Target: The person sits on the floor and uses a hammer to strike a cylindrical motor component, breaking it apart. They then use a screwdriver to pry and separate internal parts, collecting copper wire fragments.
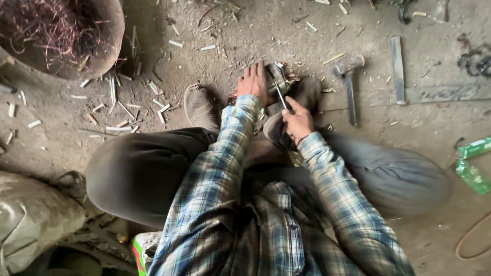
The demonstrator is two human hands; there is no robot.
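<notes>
Your left hand (254, 82) clamps metal motor part (280, 76) steady on dirt floor (255, 36) between your shoes; right hand (298, 121) grips thin tool (281, 94), tip on it. Hammer (349, 82) lies nearby.

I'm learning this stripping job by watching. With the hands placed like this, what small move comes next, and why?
Probably lever the thin metal tool deeper. The left hand steadies the metal part with copper strands between the shoes, and the right hand already has the tool set into it.
</notes>
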